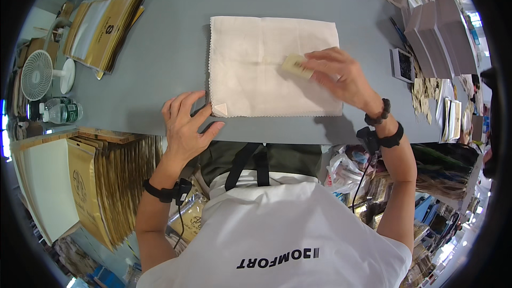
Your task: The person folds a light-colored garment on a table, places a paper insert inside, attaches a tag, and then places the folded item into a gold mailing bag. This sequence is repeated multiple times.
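Note:
A folded white cloth (pixel 256 80) with zigzag-cut edges lies flat on the grey table, and a small pale triangle (pixel 220 109) shows at its near left corner. My left hand (pixel 187 122) rests by that corner with fingers spread. One fingertip is at the cloth's edge, and nothing is visible in the hand. Over the cloth's right half, my right hand (pixel 338 74) grips a small pale yellow card or tag (pixel 296 66) between thumb and fingers. The tag is blurred and bears writing; whether it touches the cloth I cannot tell.
Gold packaging bags (pixel 104 32) are stacked at left, near a white fan (pixel 37 75) and plastic bottles (pixel 62 111). At right are a dark-filled open box (pixel 403 65), loose beige tags (pixel 426 94) and a tall paper stack (pixel 442 40). More gold bags (pixel 112 184) stand below the table's left edge.

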Demonstrator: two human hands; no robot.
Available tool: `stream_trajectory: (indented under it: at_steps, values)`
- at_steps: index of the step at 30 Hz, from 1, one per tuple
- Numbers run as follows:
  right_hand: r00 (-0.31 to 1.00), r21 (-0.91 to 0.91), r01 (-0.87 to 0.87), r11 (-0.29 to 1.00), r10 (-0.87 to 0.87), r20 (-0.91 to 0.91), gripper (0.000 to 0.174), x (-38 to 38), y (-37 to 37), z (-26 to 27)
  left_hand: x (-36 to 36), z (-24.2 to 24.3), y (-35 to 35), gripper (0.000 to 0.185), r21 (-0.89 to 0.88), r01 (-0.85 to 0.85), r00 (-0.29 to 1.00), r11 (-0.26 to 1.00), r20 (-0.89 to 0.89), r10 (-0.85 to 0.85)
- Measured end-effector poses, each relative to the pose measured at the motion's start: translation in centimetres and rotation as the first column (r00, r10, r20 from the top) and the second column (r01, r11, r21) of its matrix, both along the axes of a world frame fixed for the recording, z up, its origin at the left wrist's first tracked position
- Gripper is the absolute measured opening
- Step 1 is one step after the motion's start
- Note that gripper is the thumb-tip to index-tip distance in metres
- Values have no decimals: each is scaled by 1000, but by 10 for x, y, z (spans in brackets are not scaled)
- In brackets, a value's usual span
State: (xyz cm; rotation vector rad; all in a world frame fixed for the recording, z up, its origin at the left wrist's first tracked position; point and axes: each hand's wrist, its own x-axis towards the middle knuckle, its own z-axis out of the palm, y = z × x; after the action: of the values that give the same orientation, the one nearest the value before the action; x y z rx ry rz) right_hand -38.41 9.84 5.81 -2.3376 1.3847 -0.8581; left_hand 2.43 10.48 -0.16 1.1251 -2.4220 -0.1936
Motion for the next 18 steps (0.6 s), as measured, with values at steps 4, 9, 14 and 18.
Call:
stream_trajectory:
  at_steps: [4,9,14,18]
  values:
    - [990,-53,113,992,-118,-84,32,-4,-7,-11,-1,0,2,40,36,-43,998,998,-47,44]
    - [857,73,507,859,-494,-145,35,-46,-49,-18,-13,-3,-2,35,101,-133,970,986,-192,151]
    - [878,261,475,841,-430,-212,45,-78,-73,-39,-26,-11,-3,23,92,-276,932,957,-220,290]
    - [835,238,544,805,-489,-252,44,-76,-75,-51,-28,-13,-5,17,123,-333,914,935,-202,352]
